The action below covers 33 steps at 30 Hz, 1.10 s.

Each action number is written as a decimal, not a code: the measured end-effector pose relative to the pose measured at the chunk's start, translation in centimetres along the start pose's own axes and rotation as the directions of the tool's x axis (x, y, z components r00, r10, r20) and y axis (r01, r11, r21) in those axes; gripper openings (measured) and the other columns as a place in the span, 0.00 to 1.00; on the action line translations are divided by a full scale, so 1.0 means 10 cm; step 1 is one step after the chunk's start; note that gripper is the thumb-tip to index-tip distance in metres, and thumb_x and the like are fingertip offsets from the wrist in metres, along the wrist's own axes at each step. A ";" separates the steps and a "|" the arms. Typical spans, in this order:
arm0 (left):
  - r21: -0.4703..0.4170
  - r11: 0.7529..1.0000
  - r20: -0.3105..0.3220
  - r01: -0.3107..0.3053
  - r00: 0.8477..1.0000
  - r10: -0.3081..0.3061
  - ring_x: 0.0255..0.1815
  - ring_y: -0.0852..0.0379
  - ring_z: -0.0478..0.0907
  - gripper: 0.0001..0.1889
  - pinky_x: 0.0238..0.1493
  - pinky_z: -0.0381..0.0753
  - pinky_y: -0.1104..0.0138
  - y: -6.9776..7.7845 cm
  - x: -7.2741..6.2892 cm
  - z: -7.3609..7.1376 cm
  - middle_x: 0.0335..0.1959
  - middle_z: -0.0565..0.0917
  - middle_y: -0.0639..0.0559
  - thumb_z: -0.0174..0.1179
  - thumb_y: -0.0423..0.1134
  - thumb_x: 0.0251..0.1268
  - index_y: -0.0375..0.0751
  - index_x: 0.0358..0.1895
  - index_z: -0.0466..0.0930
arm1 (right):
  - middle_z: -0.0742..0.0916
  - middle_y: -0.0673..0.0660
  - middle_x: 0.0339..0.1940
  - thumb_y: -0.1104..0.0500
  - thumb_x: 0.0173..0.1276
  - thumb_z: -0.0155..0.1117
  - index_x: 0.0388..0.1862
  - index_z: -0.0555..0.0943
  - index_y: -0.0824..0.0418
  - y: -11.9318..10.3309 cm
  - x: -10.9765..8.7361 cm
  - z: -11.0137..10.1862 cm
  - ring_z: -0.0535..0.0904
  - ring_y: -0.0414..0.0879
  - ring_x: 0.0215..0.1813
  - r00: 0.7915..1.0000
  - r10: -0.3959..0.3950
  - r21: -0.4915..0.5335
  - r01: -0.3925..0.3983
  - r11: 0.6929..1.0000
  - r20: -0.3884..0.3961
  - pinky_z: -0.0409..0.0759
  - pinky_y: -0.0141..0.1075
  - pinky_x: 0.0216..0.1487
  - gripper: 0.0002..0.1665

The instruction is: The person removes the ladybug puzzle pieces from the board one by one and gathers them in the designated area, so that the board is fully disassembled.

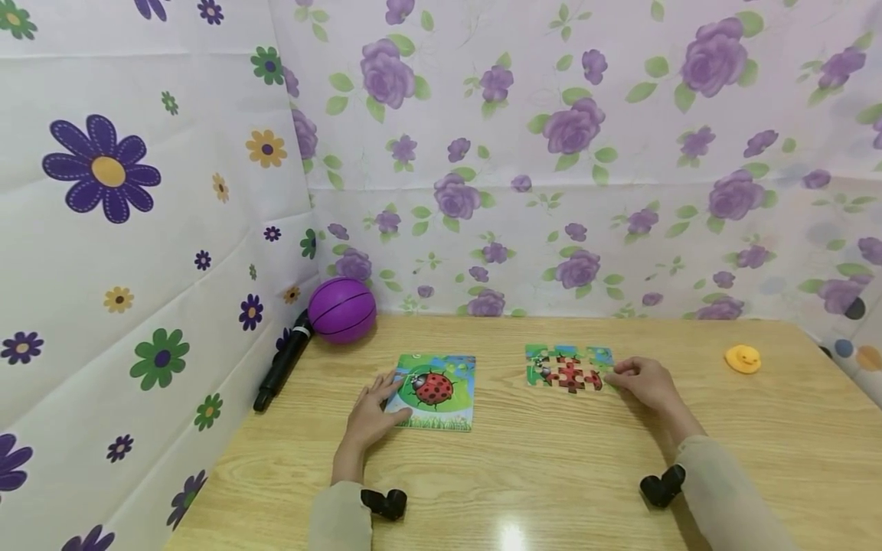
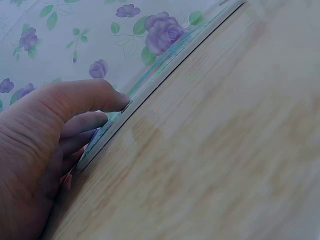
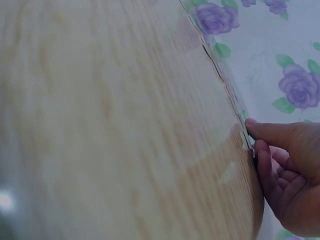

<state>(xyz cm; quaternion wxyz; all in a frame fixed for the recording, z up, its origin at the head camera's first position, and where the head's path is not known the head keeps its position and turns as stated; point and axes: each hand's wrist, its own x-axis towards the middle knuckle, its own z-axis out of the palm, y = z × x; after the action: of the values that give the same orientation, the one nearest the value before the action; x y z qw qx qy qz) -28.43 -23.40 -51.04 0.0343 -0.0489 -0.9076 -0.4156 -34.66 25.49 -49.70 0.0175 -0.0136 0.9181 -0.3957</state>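
Seen from the wearer's seat, with 12 o'clock straight ahead, the pale wood-grain worktop (image 1: pixel 517 459) runs back to a far edge against a white cloth printed with purple roses (image 1: pixel 496 229); its left edge meets a white cloth with cartoon flowers (image 1: pixel 207 344). At 11 o'clock lies a flat, square card board picturing a red ladybird on green and blue (image 1: pixel 434 389). The left hand (image 1: pixel 372 417) rests at the board's 9 o'clock edge, thumb and fingers spread apart, touching it. A strip of wood grain separates the board from a small ladybird jigsaw (image 1: pixel 570 375) at 1 o'clock, wood showing through gaps among its pieces. The right hand (image 1: pixel 644 383) pinches the jigsaw's margin at about its 4 o'clock, thumb and fingertips together on it. A small pale mark near the board's top is too small to read. From the board, a purple ball with black lines (image 1: pixel 342 310) sits at 10 o'clock, just beside a black cylinder with a white band (image 1: pixel 282 367). A yellow rubber-duck-like toy (image 1: pixel 743 359) stands at the right hand's 2 o'clock, apart from it.
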 end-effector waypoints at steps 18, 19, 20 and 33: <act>-0.012 1.000 0.002 -0.015 1.000 0.015 0.81 0.41 0.47 0.34 0.83 0.37 0.47 0.04 -0.01 -0.01 0.77 0.60 0.46 0.66 0.41 0.56 0.40 0.69 0.70 | 0.87 0.62 0.39 0.60 0.68 0.63 0.44 0.84 0.66 -0.91 -0.09 0.80 0.82 0.45 0.37 0.982 -0.170 0.137 0.181 0.974 -0.086 0.80 0.30 0.33 0.11; -0.015 1.000 0.000 -0.015 1.000 0.015 0.81 0.41 0.47 0.34 0.83 0.37 0.47 0.04 -0.01 -0.01 0.77 0.60 0.45 0.66 0.40 0.56 0.40 0.69 0.70 | 0.87 0.62 0.38 0.61 0.68 0.63 0.44 0.84 0.65 -1.01 -0.10 0.91 0.81 0.44 0.36 0.981 -0.182 0.151 0.191 0.970 -0.072 0.79 0.30 0.33 0.10; -0.012 1.000 0.000 -0.017 1.000 0.017 0.81 0.41 0.47 0.34 0.83 0.37 0.47 0.04 -0.01 0.00 0.77 0.60 0.45 0.66 0.41 0.56 0.40 0.69 0.70 | 0.88 0.60 0.37 0.61 0.67 0.64 0.43 0.85 0.65 -1.11 -0.10 1.02 0.81 0.43 0.35 0.980 -0.190 0.168 0.197 0.966 -0.058 0.79 0.30 0.32 0.09; 0.023 1.000 0.001 0.008 1.000 -0.008 0.81 0.43 0.48 0.34 0.83 0.38 0.49 0.02 0.00 -0.01 0.78 0.60 0.48 0.66 0.43 0.57 0.44 0.69 0.70 | 0.88 0.61 0.39 0.63 0.68 0.63 0.46 0.84 0.67 -2.08 -0.12 2.04 0.83 0.46 0.39 0.896 -0.390 0.250 0.336 0.908 0.213 0.85 0.32 0.39 0.12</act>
<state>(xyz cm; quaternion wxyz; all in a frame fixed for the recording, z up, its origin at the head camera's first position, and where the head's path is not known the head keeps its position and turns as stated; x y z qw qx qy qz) -28.44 -23.36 -50.80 0.0328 -0.0453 -0.9124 -0.4054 -32.36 -3.59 -48.56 0.0636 -0.2347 0.8430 -0.4799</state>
